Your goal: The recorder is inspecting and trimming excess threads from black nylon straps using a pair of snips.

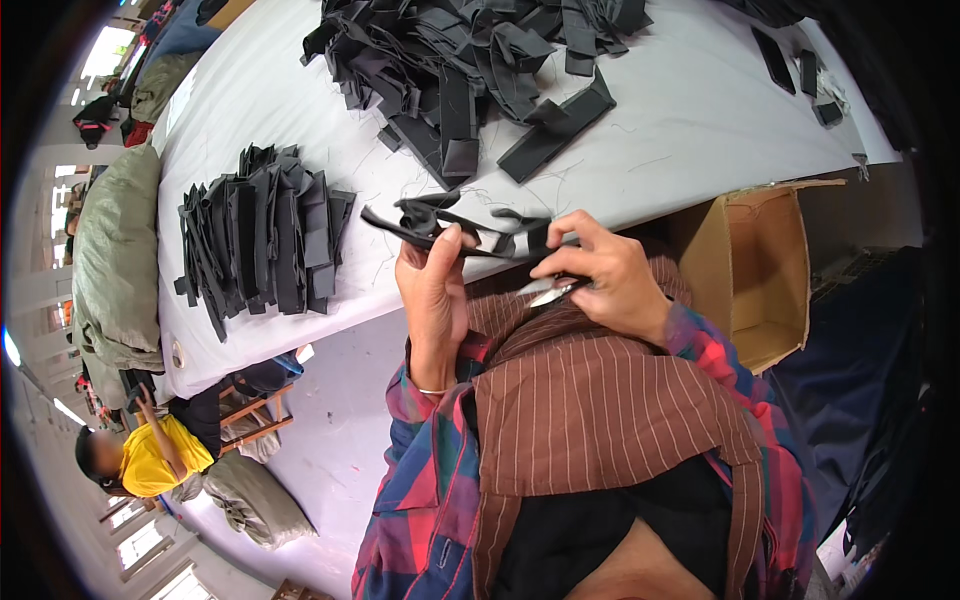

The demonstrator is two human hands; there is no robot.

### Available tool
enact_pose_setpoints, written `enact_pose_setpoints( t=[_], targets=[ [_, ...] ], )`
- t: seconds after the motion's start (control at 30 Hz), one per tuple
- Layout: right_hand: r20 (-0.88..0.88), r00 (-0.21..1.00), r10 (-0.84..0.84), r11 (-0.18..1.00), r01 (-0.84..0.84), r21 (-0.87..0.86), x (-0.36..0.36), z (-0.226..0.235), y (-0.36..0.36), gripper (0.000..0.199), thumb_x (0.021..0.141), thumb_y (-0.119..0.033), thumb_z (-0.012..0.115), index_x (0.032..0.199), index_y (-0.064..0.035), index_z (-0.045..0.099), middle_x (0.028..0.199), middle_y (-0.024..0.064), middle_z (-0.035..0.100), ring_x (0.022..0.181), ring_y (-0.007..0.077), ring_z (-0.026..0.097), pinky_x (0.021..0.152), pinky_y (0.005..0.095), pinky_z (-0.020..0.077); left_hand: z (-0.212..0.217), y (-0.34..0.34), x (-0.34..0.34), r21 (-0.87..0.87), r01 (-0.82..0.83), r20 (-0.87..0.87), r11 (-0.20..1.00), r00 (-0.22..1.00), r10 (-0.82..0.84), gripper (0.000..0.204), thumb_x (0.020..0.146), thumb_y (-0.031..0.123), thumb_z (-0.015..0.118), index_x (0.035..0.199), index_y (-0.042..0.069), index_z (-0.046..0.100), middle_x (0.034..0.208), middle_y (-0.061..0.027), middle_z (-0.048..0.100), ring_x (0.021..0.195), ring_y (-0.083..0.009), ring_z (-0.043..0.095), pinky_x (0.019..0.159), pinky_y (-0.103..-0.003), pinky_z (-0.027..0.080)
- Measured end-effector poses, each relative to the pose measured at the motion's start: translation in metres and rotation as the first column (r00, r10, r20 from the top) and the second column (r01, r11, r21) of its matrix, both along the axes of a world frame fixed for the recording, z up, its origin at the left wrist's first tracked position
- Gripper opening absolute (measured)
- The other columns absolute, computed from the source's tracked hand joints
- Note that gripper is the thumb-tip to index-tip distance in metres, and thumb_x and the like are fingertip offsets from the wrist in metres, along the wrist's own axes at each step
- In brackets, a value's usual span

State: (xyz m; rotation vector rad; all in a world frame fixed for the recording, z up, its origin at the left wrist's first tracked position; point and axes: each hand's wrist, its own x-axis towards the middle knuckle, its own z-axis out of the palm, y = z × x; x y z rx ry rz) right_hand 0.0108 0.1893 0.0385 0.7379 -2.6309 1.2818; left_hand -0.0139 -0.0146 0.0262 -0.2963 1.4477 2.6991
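My left hand (432,290) grips a black fabric strip piece (425,222) near the table's edge, thumb on top. My right hand (600,272) pinches the other end of that black piece and also holds small metal snips (550,291) against the palm. Both hands are just in front of the white table (250,110), above my lap in a brown striped apron. A neat stack of black strips (262,235) lies to the left of my hands. A big loose heap of black strips (470,60) lies at the far side of the table.
An open cardboard box (760,270) stands at the right beside the table. Stuffed green sacks (115,250) sit beyond the table's left end. A person in a yellow shirt (150,455) sits at lower left. A few black pieces (800,70) lie at the far right.
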Motion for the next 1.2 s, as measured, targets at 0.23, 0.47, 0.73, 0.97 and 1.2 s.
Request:
enact_pose_setpoints(
  t=[0.23, 0.47, 0.73, 0.97, 1.2],
  targets=[
    [0.167, 0.98, -0.109, 0.976, 0.137, -0.17, -0.006, 0.017, 0.002, 0.026, 0.078, -0.009, 0.067, 0.103, -0.0041, 0.064, 0.09, 0.0113, 0.062, 0.077, 0.0262, 0.061, 0.07, 0.0304, 0.0475, 0.005, 0.009, 0.01, -0.079, -0.091, -0.15, 0.993, 0.986, 0.078, 0.037, 0.08, -0.002, 0.065, 0.114, -0.001, 0.052, 0.103, -0.0124, 0.065, 0.097, -0.0181, 0.061, 0.09, -0.03, 0.043],
    [0.054, 0.974, -0.222, 0.97, 0.226, -0.09, -0.005, 0.019, -0.007, 0.019, 0.08, -0.01, 0.065, 0.098, -0.005, 0.065, 0.084, 0.0108, 0.065, 0.074, 0.0279, 0.062, 0.065, 0.0328, 0.0479, 0.009, 0.015, 0.015, -0.177, -0.108, -0.212, 0.978, 0.975, 0.07, 0.045, 0.078, -0.004, 0.067, 0.119, 0.001, 0.05, 0.106, -0.0116, 0.064, 0.097, -0.0152, 0.059, 0.088, -0.027, 0.042],
    [-0.087, 0.956, -0.282, 0.959, 0.279, -0.042, -0.007, 0.017, -0.013, 0.011, 0.079, -0.016, 0.066, 0.087, -0.0089, 0.065, 0.077, 0.0045, 0.064, 0.068, 0.0241, 0.061, 0.06, 0.0343, 0.0461, 0.007, 0.015, 0.02, -0.266, -0.127, -0.236, 0.956, 0.97, 0.063, 0.044, 0.076, -0.006, 0.067, 0.117, 0.001, 0.052, 0.106, -0.0092, 0.062, 0.097, -0.0173, 0.058, 0.089, -0.029, 0.042],
    [-0.092, 0.958, -0.27, 0.962, 0.273, 0.018, -0.007, 0.017, -0.014, 0.009, 0.078, -0.011, 0.065, 0.086, -0.0066, 0.065, 0.077, 0.0061, 0.064, 0.069, 0.0253, 0.061, 0.06, 0.0334, 0.0457, 0.01, 0.017, 0.022, -0.268, -0.113, -0.207, 0.957, 0.977, 0.057, 0.048, 0.075, -0.004, 0.07, 0.118, 0.0, 0.048, 0.109, -0.0085, 0.058, 0.099, -0.0153, 0.056, 0.089, -0.028, 0.042],
    [-0.059, 0.965, -0.257, 0.966, 0.258, 0.007, -0.006, 0.02, -0.023, 0.014, 0.079, -0.008, 0.064, 0.092, -0.0063, 0.064, 0.079, 0.008, 0.061, 0.072, 0.0261, 0.06, 0.062, 0.0363, 0.0466, 0.006, 0.019, 0.022, -0.295, -0.127, -0.249, 0.947, 0.967, 0.053, 0.05, 0.074, -0.008, 0.068, 0.119, -0.001, 0.047, 0.111, -0.0087, 0.056, 0.102, -0.0166, 0.055, 0.092, -0.029, 0.041]
  ],
)
